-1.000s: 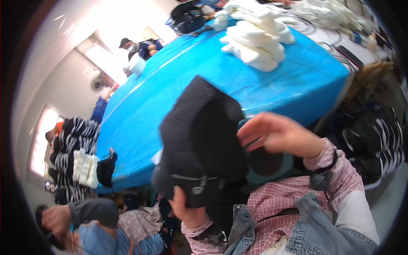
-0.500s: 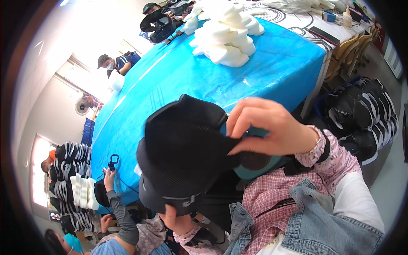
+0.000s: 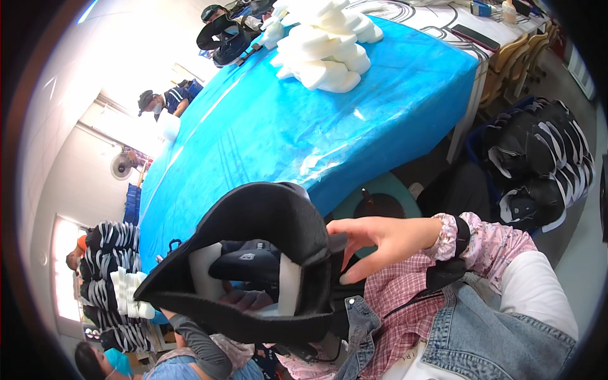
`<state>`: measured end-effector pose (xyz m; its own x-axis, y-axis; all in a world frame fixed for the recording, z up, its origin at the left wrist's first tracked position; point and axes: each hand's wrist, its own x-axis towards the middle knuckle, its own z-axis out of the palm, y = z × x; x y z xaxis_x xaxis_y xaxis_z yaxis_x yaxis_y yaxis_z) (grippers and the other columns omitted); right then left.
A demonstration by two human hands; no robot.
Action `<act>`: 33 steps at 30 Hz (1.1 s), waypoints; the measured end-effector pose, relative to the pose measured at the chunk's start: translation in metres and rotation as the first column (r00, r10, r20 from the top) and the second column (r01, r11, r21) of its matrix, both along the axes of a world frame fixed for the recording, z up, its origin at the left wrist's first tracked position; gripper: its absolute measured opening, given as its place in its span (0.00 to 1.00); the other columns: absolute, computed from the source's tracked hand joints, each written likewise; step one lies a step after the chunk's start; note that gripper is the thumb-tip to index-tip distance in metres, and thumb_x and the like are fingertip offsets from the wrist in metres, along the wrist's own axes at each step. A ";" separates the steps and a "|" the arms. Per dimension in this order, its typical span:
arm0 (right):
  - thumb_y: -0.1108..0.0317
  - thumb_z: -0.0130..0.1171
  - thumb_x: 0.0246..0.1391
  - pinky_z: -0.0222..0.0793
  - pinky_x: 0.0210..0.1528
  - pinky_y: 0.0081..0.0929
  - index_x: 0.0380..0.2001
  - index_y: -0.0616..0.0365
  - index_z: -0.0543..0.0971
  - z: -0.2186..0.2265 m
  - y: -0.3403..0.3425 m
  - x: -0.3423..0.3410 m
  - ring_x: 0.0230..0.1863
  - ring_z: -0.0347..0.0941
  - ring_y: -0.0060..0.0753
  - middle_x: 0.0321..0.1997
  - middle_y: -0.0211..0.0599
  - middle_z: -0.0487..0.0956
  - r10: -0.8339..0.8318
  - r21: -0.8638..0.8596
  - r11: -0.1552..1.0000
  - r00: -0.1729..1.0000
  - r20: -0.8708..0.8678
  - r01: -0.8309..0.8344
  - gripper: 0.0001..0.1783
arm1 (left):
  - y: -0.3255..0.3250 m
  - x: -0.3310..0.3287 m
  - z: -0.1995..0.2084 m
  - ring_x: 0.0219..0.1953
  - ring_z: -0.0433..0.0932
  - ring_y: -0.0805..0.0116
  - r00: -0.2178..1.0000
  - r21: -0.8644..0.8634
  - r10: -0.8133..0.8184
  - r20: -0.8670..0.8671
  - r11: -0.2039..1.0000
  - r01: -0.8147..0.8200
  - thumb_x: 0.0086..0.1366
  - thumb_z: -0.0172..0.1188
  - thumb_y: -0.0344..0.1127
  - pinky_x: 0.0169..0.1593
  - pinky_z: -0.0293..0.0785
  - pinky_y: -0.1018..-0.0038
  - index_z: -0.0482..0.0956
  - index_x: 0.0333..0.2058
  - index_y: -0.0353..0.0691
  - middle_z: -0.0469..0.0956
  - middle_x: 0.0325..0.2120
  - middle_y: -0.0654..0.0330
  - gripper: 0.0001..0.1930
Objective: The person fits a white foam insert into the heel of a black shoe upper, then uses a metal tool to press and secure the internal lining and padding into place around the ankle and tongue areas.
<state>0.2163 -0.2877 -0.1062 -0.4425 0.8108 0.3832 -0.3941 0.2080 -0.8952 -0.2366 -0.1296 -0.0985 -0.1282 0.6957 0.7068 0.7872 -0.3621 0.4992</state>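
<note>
In front of me a black padded fabric piece point(image 3: 253, 206), shaped like a helmet liner, is tilted with its wide opening showing. White foam pads point(image 3: 291, 285) line the inside, beside a dark padded band point(image 3: 246, 261). My left hand point(image 3: 248, 299) holds the liner from underneath; only dim fingers show through the gap, and the rest is hidden behind the liner. At the liner's right edge is my right hand point(image 3: 389, 244), its fingertips against a black flap and its thumb standing apart.
A blue-covered table point(image 3: 405, 95) carries a heap of white foam pieces point(image 3: 329, 54). A bin at right holds stacked black liners point(image 3: 529, 158); more stacked liners point(image 3: 111, 272) stand at left. A teal stool point(image 3: 402, 193) is under the table's edge. Co-workers sit along the left and far sides.
The liner has turned from its black mesh outside to its open, foam-padded inside and come lower and nearer. My right hand has moved down, its thumb now apart. The left hand has gone mostly behind it.
</note>
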 end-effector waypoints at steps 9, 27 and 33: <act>0.61 0.50 0.55 0.66 0.19 0.14 0.29 0.62 0.77 0.019 0.007 0.059 0.20 0.71 0.18 0.24 0.27 0.77 -0.466 -0.474 0.807 0.873 -0.143 0.353 0.14 | 0.118 -0.240 -0.011 0.49 0.67 0.53 -0.007 0.268 0.268 -0.964 0.962 -0.048 0.63 0.34 0.27 0.57 0.58 0.65 0.67 0.51 0.38 0.66 0.51 0.54 0.19; 0.63 0.63 0.44 0.62 0.48 0.21 0.47 0.61 0.68 -0.014 0.033 -0.001 0.45 0.68 0.25 0.43 0.35 0.74 -0.429 0.224 0.892 0.890 0.153 0.392 0.27 | 0.166 -0.235 0.072 0.46 0.70 0.58 0.421 0.698 0.669 -0.612 0.708 -0.110 0.64 0.43 0.38 0.49 0.64 0.67 0.72 0.42 0.38 0.72 0.44 0.57 0.14; 0.61 0.68 0.36 0.65 0.42 0.24 0.40 0.61 0.71 0.018 0.048 -0.040 0.39 0.70 0.28 0.38 0.39 0.75 -0.073 0.328 0.943 0.996 0.060 0.050 0.28 | 0.136 -0.238 0.146 0.42 0.72 0.61 0.350 0.536 0.923 -0.160 0.380 -0.754 0.64 0.41 0.43 0.48 0.66 0.69 0.73 0.43 0.38 0.74 0.41 0.54 0.18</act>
